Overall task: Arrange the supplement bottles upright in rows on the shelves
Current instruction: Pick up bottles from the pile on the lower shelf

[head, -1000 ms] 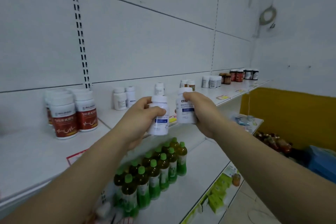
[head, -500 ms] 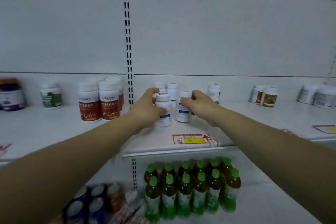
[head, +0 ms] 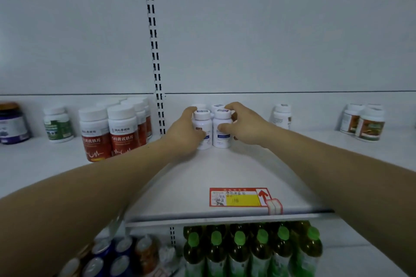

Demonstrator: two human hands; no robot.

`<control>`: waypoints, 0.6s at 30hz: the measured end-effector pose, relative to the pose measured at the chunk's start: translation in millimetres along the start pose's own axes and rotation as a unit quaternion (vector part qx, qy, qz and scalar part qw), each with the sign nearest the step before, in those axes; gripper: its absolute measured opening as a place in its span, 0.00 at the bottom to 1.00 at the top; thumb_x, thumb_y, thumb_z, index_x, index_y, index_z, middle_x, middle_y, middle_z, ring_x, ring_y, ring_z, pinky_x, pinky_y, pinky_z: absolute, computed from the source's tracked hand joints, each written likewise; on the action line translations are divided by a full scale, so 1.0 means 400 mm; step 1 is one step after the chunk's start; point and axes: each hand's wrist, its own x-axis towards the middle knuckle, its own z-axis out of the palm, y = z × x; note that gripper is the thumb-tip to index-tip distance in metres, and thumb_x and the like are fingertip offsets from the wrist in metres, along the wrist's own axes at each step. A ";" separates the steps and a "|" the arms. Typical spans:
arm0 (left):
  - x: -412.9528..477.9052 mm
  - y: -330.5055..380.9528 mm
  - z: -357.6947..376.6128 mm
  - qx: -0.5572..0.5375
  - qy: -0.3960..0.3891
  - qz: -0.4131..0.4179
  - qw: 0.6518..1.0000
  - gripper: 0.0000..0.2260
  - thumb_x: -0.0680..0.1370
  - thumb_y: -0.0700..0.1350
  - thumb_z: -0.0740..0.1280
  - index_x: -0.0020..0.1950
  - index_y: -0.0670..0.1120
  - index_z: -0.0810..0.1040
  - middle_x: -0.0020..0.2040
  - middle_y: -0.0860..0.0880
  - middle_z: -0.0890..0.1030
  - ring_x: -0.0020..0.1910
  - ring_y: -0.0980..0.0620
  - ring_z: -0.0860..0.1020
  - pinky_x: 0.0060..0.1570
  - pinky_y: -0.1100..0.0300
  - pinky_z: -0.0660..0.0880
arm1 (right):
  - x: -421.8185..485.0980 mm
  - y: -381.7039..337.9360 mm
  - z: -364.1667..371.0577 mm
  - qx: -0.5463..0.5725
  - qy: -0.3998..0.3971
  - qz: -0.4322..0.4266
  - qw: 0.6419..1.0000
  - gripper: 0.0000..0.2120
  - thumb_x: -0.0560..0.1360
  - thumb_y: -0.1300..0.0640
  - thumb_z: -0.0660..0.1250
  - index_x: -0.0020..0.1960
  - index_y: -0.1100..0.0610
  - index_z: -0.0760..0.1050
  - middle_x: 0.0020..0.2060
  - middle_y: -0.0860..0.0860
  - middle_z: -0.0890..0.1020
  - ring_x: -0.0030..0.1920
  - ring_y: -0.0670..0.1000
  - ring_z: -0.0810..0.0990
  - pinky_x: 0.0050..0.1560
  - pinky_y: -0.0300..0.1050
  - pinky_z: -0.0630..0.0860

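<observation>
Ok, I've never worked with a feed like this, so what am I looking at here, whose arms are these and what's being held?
There is no machine here. The single picture comes from a camera worn on a person's head, looking forward and down, so the two bare arms reaching in are that person's own. The left hand grips one small white bottle, and the right hand grips a second white bottle beside it. Both stand upright on the white shelf, in front of two similar bottles. To the left stand red-labelled bottles; other bottles sit further along both ways. A red and yellow price tag lies near the shelf's front edge. Green-capped drink bottles fill the shelf below.
</observation>
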 end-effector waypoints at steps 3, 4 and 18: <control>0.008 -0.001 0.003 0.004 0.006 0.002 1.000 0.27 0.77 0.43 0.64 0.72 0.53 0.56 0.47 0.49 0.75 0.39 0.54 0.74 0.40 0.58 0.71 | -0.003 0.007 0.001 0.000 0.010 -0.018 1.000 0.21 0.73 0.51 0.69 0.63 0.49 0.67 0.47 0.44 0.74 0.42 0.41 0.74 0.38 0.36 0.69; 0.009 0.002 0.004 0.000 0.008 -0.001 1.000 0.27 0.77 0.43 0.64 0.72 0.53 0.57 0.49 0.48 0.75 0.40 0.55 0.74 0.40 0.59 0.70 | -0.002 0.007 0.001 -0.002 0.011 -0.024 1.000 0.21 0.73 0.51 0.69 0.64 0.49 0.67 0.47 0.43 0.73 0.42 0.39 0.73 0.37 0.33 0.67; -0.130 0.066 -0.111 0.113 0.004 -0.125 0.986 0.32 0.74 0.54 0.68 0.75 0.54 0.57 0.73 0.47 0.65 0.67 0.47 0.69 0.60 0.56 0.65 | 0.040 -0.090 -0.043 -0.119 0.007 -0.102 0.988 0.36 0.69 0.36 0.67 0.72 0.49 0.61 0.66 0.53 0.69 0.63 0.54 0.72 0.51 0.44 0.66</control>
